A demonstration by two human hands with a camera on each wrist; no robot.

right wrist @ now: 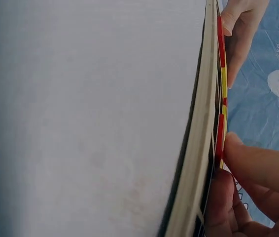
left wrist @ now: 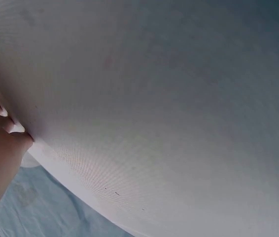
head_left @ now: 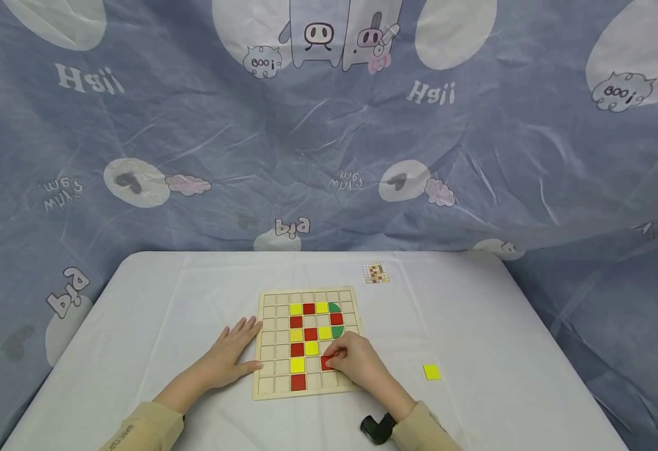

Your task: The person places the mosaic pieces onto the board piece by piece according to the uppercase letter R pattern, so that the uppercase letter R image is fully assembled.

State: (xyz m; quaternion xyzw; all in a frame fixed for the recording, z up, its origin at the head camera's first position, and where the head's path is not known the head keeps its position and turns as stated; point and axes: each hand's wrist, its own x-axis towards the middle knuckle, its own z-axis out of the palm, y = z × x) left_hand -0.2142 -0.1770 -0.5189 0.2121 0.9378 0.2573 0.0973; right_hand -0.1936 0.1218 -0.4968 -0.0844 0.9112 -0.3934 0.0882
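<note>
A square wooden grid board [head_left: 267,351] lies on the table, with red, yellow and green tiles set in several of its cells. My right hand [head_left: 358,358] is over the board's lower right part. Its fingertips pinch a red square tile [head_left: 326,363] at one of the cells; the right wrist view shows that red tile [right wrist: 220,136] edge-on between the fingers. To the left of the board, my left hand [head_left: 229,356] rests with fingers spread, fingertips and thumb touching the board's left edge. Only part of the left hand [left wrist: 1,143] shows in the left wrist view.
A loose yellow square tile [head_left: 432,372] lies on the white table [head_left: 492,313] right of the board. Behind the board is a small card [head_left: 376,272] with a printed grid pattern. A black object [head_left: 376,430] is by the right wrist. Blue printed cloth [head_left: 306,138] hangs behind the table.
</note>
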